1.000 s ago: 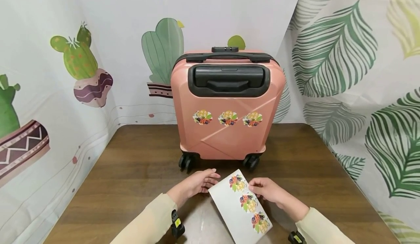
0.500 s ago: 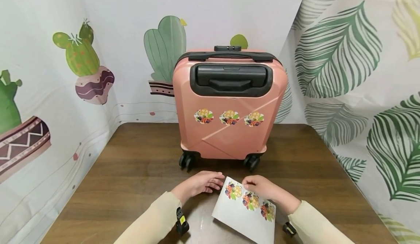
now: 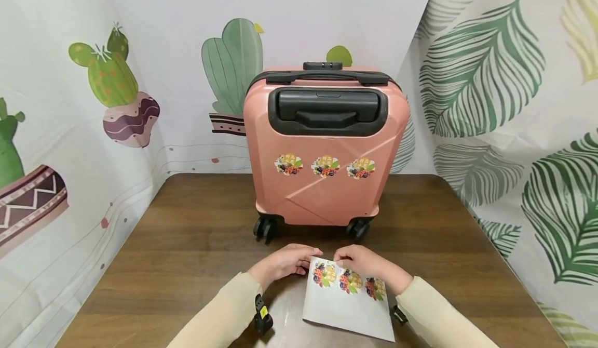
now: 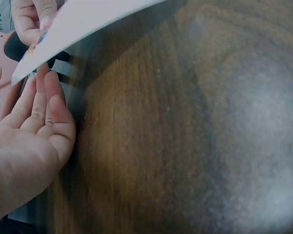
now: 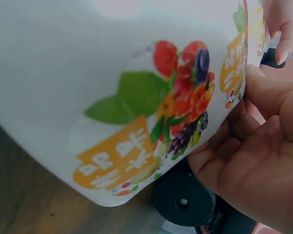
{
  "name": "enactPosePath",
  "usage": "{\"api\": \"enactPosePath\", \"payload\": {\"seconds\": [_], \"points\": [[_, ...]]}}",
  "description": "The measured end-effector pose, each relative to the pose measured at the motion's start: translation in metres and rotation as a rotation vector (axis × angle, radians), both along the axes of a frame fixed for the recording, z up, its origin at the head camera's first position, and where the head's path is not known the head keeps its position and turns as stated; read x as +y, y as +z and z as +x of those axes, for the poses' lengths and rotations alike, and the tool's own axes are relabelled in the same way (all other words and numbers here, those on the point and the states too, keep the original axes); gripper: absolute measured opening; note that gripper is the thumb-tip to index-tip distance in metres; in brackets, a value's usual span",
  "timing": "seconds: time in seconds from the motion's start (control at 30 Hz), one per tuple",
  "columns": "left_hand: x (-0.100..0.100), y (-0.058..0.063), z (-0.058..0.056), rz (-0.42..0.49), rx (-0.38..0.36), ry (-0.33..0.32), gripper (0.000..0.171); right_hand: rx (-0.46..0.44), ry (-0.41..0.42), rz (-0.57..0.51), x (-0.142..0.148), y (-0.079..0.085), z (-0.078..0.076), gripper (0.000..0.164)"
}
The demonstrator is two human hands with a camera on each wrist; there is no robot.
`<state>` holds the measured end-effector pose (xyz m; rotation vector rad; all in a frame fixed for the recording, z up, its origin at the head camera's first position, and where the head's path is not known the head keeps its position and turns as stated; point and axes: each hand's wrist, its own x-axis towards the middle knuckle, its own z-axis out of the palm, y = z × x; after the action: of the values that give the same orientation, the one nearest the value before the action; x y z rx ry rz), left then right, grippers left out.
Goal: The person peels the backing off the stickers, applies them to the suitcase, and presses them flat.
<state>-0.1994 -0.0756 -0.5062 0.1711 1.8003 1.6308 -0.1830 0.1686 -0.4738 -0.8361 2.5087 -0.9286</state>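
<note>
A white sticker sheet (image 3: 343, 309), tilted above the table, carries three round fruit stickers (image 3: 350, 281) along its far edge. My right hand (image 3: 369, 262) pinches that edge between thumb and curled fingers, close by the stickers. At the sheet's far left corner is my left hand (image 3: 287, 262); its relaxed fingertips (image 4: 42, 73) reach right up to the paper, with the thumb apart. Close up, the right wrist view shows a sticker (image 5: 156, 122) with berries, leaves and an orange label. Behind both hands stands a pink suitcase (image 3: 322, 197) with three matching stickers (image 3: 325, 166) in a row.
The suitcase rests on black wheels (image 3: 265, 228) at the back of the brown wooden table (image 3: 196, 233). A white cloth backdrop (image 3: 177, 15) printed with cacti and leaves hangs behind and on both sides. Each wrist wears a black strapped camera (image 3: 263, 317).
The sheet has turned so its sticker edge faces the suitcase. My right hand has moved left with it, and my left hand has come slightly right to the sheet's corner.
</note>
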Motion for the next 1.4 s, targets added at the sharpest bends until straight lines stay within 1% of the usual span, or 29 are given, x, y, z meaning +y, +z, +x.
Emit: {"api": "enactPosePath", "payload": {"seconds": [0.13, 0.37, 0.7, 0.93, 1.03, 1.13, 1.27, 1.4], "points": [[-0.001, -0.002, -0.001, -0.001, -0.011, 0.011, 0.043, 0.008, 0.01, 0.006, -0.003, 0.002, -0.002, 0.015], [-0.003, -0.005, 0.0, 0.024, -0.016, 0.035, 0.034, 0.024, -0.025, 0.015, -0.005, 0.001, -0.006, 0.015], [-0.001, -0.009, 0.001, 0.006, 0.005, 0.059, 0.033, -0.028, -0.055, 0.001, -0.002, -0.004, -0.006, 0.015], [0.0, -0.012, 0.005, 0.005, 0.057, 0.066, 0.032, -0.019, -0.065, 0.005, 0.0, -0.007, -0.008, 0.014], [0.002, -0.012, 0.006, 0.001, 0.072, 0.061, 0.032, -0.024, -0.062, 0.019, 0.002, -0.007, -0.009, 0.014], [0.002, -0.011, 0.006, -0.008, 0.078, 0.064, 0.031, -0.02, -0.041, 0.027, 0.004, -0.006, -0.011, 0.015], [0.002, -0.011, 0.005, -0.015, 0.076, 0.076, 0.032, -0.037, -0.045, -0.001, 0.004, -0.003, -0.013, 0.015], [0.001, -0.013, 0.005, -0.005, 0.08, 0.064, 0.033, -0.029, -0.055, -0.062, 0.001, -0.005, -0.014, 0.016]]}}
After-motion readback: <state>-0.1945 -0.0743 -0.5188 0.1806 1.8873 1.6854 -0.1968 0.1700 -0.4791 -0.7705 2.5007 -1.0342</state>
